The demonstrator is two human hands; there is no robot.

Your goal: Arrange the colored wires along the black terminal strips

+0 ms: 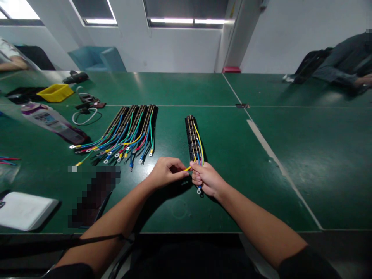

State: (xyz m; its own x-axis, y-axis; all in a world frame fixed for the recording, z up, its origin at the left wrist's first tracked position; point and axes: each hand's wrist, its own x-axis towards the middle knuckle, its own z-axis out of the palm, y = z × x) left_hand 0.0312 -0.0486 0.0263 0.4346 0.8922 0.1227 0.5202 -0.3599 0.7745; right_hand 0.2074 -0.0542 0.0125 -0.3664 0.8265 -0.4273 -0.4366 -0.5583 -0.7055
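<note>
A black terminal strip (pixel 192 133) with metal contacts lies lengthwise on the green table in front of me. Yellow, blue and red wires run from it toward me. My right hand (pixel 207 179) is closed around these wires near the strip's close end, and a ring lug (pixel 199 190) pokes out below the fist. My left hand (pixel 170 172) pinches the end of a yellow wire (pixel 188 168) between thumb and fingers, just left of the right hand. The tip of that wire is hidden by the fingers.
Several wired terminal strips (pixel 133 124) lie side by side to the left, their lugs fanned toward me. Around them are a bottle (pixel 55 122), a yellow bin (pixel 56 93), a white cable (pixel 87 118), a white box (pixel 26 209) and a dark pixelated object (pixel 97 195). Two people sit at the far sides.
</note>
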